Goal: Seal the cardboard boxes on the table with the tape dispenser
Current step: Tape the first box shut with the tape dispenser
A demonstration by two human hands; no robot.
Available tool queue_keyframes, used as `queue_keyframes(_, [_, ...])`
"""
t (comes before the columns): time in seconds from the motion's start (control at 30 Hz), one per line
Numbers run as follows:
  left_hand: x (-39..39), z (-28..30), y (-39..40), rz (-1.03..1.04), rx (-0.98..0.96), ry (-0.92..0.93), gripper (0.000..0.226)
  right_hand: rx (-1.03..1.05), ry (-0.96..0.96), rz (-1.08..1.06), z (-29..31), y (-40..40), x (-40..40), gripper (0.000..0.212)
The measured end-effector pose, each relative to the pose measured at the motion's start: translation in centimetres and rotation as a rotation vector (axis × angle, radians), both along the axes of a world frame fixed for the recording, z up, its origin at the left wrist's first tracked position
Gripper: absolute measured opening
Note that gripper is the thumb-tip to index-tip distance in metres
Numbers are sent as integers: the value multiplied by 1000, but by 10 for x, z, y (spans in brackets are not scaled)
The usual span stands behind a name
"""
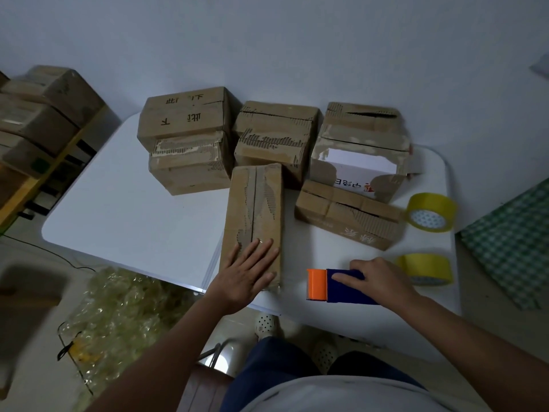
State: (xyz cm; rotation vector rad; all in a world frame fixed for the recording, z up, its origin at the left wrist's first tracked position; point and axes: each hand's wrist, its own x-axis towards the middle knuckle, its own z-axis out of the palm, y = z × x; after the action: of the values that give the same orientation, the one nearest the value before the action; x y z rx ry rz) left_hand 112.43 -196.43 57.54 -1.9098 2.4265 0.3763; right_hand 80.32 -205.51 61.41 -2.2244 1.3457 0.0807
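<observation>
A long worn cardboard box (255,203) lies lengthwise at the table's front middle, its top seam running away from me. My left hand (246,272) lies flat on its near end, fingers straight. To the right, my right hand (377,278) grips a blue tape dispenser (341,285) with an orange front, resting on the white table (124,209). Behind stand several more boxes: a stacked pair (187,138) at the left, one in the middle (274,138), a torn one (362,144) at the right and a low one (347,215) in front of it.
Two yellow tape rolls sit at the table's right edge, one upright (430,212), one near my right hand (427,269). A bag of crumpled clear plastic (118,316) lies on the floor at the left. More boxes fill a shelf (38,114) at far left.
</observation>
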Motion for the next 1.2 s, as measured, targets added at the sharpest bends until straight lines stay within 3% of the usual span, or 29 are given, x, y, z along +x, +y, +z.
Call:
queue_keyframes(0.23, [-9, 8, -7, 10, -123, 29, 55, 20, 133, 30, 12, -9, 8, 55])
queue_keyframes(0.37, [-28, 13, -21, -138, -198, 120, 33, 30, 185, 75, 18, -12, 4, 43])
queue_keyframes(0.5, [-39, 0, -17, 0, -183, 229, 22, -3, 211, 77, 24, -13, 6, 45])
queue_keyframes(0.87, [-52, -3, -8, 80, -223, 214, 21, -24, 342, 57, 27, -6, 36, 59])
queue_keyframes(1.07, [-50, -4, -6, 97, -196, 214, 28, 7, 402, -43, 14, -28, 33, 50])
queue_keyframes(1.2, [-51, -3, -7, 94, -199, 218, 29, -37, 308, -146, -5, -31, 37, 42])
